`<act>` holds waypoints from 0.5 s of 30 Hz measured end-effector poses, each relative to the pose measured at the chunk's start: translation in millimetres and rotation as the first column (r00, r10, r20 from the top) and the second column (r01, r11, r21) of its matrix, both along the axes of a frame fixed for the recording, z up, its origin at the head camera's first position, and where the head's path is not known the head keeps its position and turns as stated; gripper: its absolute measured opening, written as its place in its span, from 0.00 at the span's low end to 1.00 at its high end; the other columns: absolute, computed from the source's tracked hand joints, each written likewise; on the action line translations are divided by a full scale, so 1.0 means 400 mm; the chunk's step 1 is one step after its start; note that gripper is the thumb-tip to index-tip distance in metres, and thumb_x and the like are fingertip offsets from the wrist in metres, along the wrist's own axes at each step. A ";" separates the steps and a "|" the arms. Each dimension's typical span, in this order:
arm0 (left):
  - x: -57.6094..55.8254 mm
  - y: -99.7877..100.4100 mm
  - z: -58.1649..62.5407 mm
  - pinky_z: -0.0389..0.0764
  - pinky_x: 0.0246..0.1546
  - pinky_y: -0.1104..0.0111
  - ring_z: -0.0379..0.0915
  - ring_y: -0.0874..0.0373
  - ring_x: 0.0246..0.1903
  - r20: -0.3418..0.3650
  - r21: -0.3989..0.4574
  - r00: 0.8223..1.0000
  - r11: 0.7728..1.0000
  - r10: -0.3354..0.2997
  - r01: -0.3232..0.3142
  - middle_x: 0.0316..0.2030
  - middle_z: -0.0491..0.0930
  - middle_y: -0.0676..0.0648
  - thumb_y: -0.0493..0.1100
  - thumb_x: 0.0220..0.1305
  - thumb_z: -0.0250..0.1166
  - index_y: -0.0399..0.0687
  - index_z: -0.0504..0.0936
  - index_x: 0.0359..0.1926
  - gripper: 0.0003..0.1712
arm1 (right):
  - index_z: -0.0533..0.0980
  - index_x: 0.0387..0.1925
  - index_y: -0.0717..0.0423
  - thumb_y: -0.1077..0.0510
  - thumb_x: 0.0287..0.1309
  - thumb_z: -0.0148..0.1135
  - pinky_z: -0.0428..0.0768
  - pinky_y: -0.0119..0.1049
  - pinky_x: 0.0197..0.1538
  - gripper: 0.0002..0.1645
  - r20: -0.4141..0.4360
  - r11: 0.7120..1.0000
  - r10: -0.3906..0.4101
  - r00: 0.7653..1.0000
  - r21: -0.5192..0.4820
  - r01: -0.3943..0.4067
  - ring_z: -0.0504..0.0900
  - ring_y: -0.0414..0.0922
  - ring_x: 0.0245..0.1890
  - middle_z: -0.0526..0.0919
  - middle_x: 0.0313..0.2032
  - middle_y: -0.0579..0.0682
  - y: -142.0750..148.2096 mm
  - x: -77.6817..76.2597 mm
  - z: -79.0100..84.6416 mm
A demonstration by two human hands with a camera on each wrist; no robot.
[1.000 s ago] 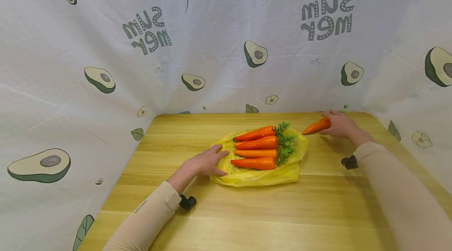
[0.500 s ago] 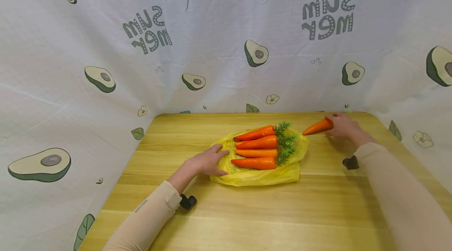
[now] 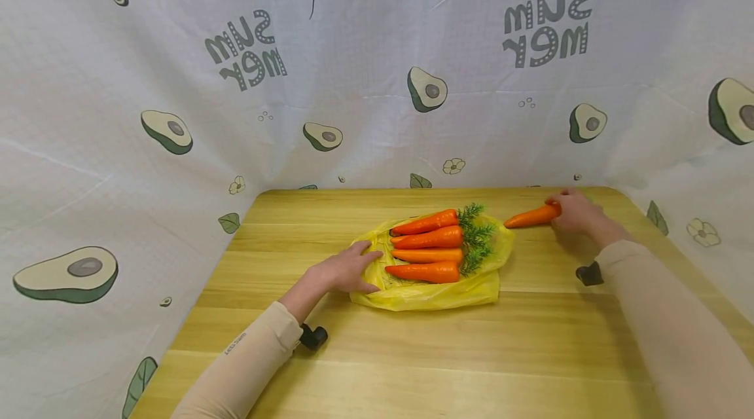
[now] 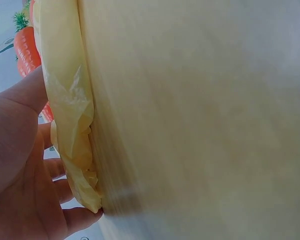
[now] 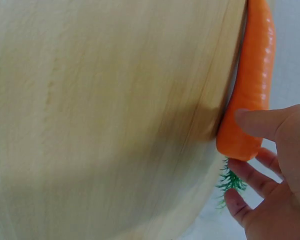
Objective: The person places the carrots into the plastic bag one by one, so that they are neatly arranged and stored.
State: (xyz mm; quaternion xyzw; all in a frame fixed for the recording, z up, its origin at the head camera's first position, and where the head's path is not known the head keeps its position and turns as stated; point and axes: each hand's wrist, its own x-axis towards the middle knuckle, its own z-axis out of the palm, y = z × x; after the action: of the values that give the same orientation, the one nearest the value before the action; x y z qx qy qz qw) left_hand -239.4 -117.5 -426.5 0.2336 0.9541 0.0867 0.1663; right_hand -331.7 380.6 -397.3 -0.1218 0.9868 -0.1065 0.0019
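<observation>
A yellow plastic bag (image 3: 424, 298) lies on the table with a row of several carrots (image 3: 430, 237) on it, their green leafy tops to the right. My left hand (image 3: 347, 270) rests at the bag's left edge, fingers spread apart. In the left wrist view, the thumb and fingers pass behind the bag's yellow edge (image 4: 70, 95). Right of the bag, my right hand (image 3: 576, 211) holds another carrot (image 3: 530, 217) by its thick end, its tip pointing left toward the bag. The right wrist view shows the thumb on this carrot (image 5: 257, 65) and green leaves (image 5: 231, 181) beside the fingers.
The wooden table (image 3: 412, 360) has rounded far corners. A white curtain (image 3: 365, 46) with avocado prints hangs right behind it and along both sides. Dark wrist cameras (image 3: 313, 338) sit below both sleeves.
My right hand has shifted slightly right and nearer. The carrot in it has turned to lie more level, with its tip almost in place. The left hand and the bag stay put.
</observation>
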 end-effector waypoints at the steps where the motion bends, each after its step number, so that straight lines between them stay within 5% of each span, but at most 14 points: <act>1: 0.000 0.000 0.001 0.63 0.72 0.50 0.51 0.42 0.76 -0.001 0.001 1.000 1.000 -0.001 0.001 0.79 0.48 0.41 0.64 0.64 0.67 0.58 0.59 0.78 0.47 | 0.73 0.60 0.69 0.64 0.57 0.60 0.69 0.73 0.53 0.28 0.014 1.000 0.005 1.000 0.005 -0.005 0.67 0.74 0.56 0.62 0.59 0.77 0.015 -0.014 -0.007; 7: 0.003 0.000 0.004 0.62 0.72 0.50 0.51 0.42 0.76 -0.002 0.003 1.000 1.000 -0.001 0.001 0.79 0.48 0.41 0.63 0.64 0.67 0.57 0.60 0.78 0.47 | 0.71 0.61 0.70 0.60 0.55 0.64 0.67 0.78 0.51 0.33 0.077 1.000 -0.008 0.997 0.030 0.006 0.65 0.75 0.57 0.66 0.58 0.81 0.063 -0.067 -0.038; 15: 0.002 0.000 0.001 0.62 0.72 0.51 0.51 0.42 0.76 0.004 0.001 1.000 1.000 0.005 -0.005 0.79 0.48 0.41 0.64 0.64 0.67 0.58 0.59 0.78 0.47 | 0.70 0.61 0.72 0.59 0.60 0.63 0.66 0.78 0.50 0.31 0.076 0.999 0.011 0.997 0.042 -0.014 0.67 0.74 0.53 0.69 0.55 0.80 0.044 -0.033 -0.022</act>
State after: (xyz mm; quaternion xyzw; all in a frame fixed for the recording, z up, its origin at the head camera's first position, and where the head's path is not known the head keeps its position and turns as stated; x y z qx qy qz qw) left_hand -238.6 -117.5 -426.0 0.2311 0.9543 0.0880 0.1678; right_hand -345.0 398.0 -406.0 -0.1237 0.9873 -0.0902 0.0423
